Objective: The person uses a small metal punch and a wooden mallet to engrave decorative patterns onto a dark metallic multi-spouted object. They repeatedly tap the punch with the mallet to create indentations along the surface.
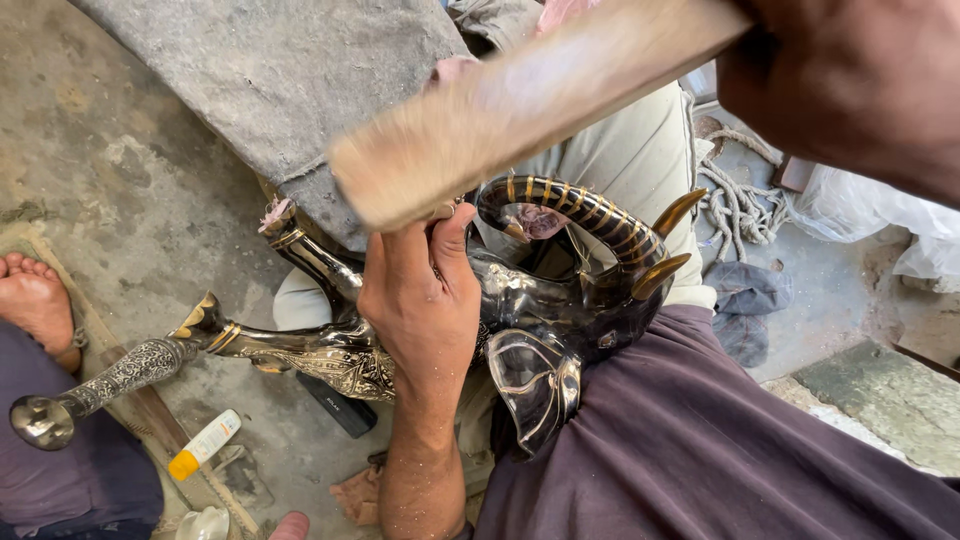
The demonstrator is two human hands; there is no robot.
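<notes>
A glossy black metal elephant figure (570,300) with gold bands on its raised trunk and gold tusks lies across my lap on dark purple cloth (720,440). My left hand (420,300) grips the figure's body from above, with the forearm coming up from the bottom edge. At the top right my right hand (850,80) is closed on the pale wooden handle of a brush (520,110). The brush is blurred, and its bristled end hangs just above my left hand and the trunk. An engraved silver-coloured piece (130,372) reaches out left from the figure's legs.
A grey mat (280,70) lies on the concrete floor at the top. Another person's bare foot (35,300) is at the left edge. A small white bottle with a yellow cap (205,443), a black flat object (340,405), rope (735,200) and a rag (745,300) lie about.
</notes>
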